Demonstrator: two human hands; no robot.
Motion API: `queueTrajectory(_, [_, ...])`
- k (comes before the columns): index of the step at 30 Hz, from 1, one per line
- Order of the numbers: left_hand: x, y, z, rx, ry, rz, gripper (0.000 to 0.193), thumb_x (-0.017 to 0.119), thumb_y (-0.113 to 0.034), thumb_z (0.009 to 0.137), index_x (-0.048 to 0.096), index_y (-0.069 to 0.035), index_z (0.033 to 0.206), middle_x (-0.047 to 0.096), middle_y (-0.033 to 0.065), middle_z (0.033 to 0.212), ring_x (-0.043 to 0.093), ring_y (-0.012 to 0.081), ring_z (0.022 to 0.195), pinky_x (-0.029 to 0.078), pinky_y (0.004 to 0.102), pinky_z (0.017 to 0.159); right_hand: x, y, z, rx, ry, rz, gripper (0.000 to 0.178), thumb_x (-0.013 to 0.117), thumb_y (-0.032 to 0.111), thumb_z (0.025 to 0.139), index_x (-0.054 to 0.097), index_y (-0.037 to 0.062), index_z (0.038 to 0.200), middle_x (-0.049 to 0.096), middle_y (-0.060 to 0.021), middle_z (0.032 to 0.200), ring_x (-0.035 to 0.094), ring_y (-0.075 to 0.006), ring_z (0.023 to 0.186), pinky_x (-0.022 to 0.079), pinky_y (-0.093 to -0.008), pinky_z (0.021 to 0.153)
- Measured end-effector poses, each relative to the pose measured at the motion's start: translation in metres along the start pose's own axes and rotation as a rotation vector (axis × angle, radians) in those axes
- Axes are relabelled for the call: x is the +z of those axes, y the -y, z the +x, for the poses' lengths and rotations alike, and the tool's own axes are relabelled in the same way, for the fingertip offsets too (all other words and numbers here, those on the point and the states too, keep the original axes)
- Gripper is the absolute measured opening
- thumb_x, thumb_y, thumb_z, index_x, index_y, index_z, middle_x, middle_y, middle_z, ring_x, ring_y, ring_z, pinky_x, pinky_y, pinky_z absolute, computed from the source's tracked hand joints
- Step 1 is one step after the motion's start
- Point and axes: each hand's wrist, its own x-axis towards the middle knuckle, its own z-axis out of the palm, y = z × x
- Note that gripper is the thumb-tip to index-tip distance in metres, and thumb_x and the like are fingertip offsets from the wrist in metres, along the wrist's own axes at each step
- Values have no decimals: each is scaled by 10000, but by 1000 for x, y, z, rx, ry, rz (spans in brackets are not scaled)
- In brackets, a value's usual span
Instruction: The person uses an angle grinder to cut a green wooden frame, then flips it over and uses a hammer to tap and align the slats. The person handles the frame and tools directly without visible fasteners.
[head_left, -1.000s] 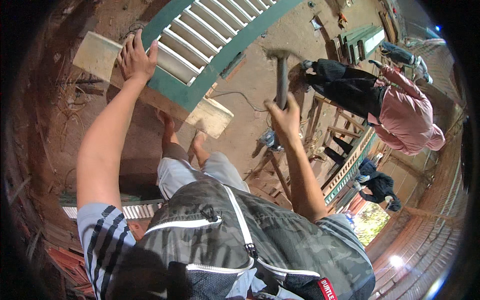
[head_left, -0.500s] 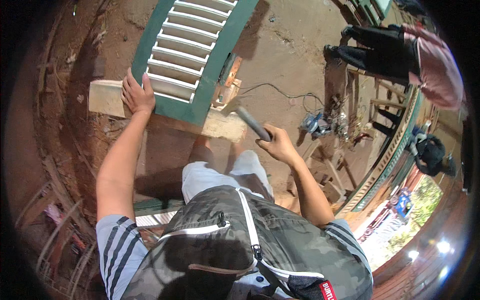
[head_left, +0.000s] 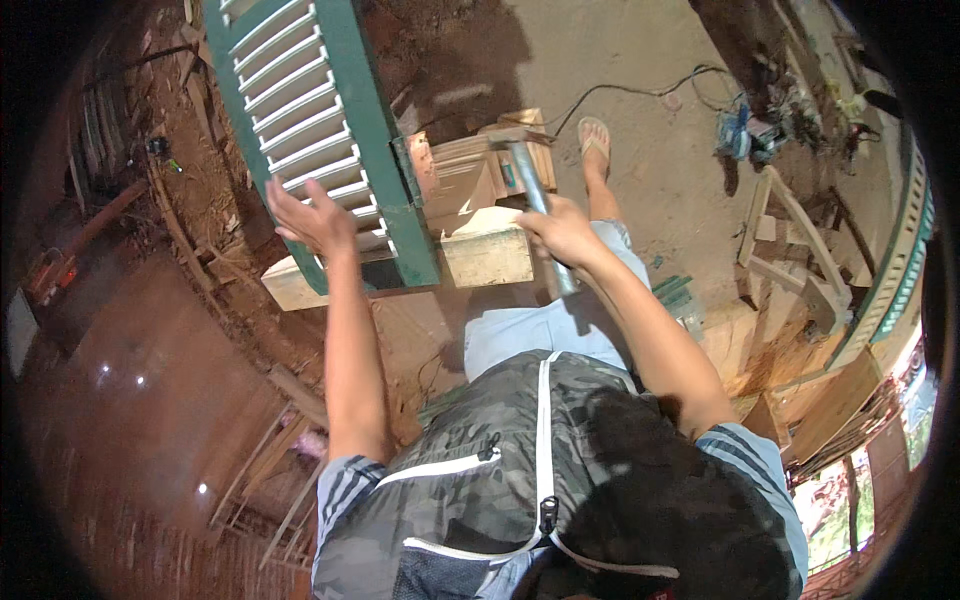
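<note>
Louvred shutter (head_left: 310, 100) slats lie beneath your left hand (head_left: 318, 218), its fingers spread apart; right of the shutter, your right hand (head_left: 568, 232) clamps its fingers around a hammer (head_left: 530, 175).

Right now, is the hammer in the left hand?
No, the right hand grips the hammer by its handle, while the left hand is open.

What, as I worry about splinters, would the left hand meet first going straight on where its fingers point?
Most likely the green shutter, at its left edge; depth is unclear, so the left hand might pass above it.
</note>
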Motion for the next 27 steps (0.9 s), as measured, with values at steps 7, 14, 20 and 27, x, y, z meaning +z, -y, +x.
queueTrajectory(7, [42, 44, 87, -242, 68, 243, 628, 357, -401, 1095, 332, 6, 1573, 302, 238, 1640, 263, 396, 1525, 214, 513, 1245, -21, 43, -22, 7, 469, -216, 352, 674, 157, 846, 566, -66, 1096, 654, -198, 767, 672, -325, 686, 529, -436, 641])
queueTrajectory(14, [40, 38, 94, -171, 151, -236, 650, 410, -412, 1103, 310, 36, 1563, 349, 184, 1583, 368, 310, 1451, 260, 458, 1220, 12, 41, -15, 95, 520, -222, 317, 635, 99, 887, 506, -69, 1123, 652, -284, 838, 697, -460, 838, 550, -552, 754])
queueTrajectory(20, [44, 1, 85, -300, 246, -328, 653, 377, -430, 1105, 269, 3, 1582, 363, 175, 1566, 372, 296, 1452, 285, 462, 1221, 14, 30, -13, 91, 587, -201, 405, 658, 160, 902, 473, -61, 1187, 660, -281, 838, 686, -468, 773, 535, -545, 684])
queueTrajectory(27, [-7, 70, 96, -36, 332, 101, 516, 505, -376, 1060, 465, -44, 1453, 527, 120, 1409, 571, 243, 1219, 485, 389, 1041, -8, 39, -15, 169, 554, -155, 354, 652, 189, 920, 471, -21, 1139, 677, -233, 822, 681, -476, 755, 528, -555, 724])
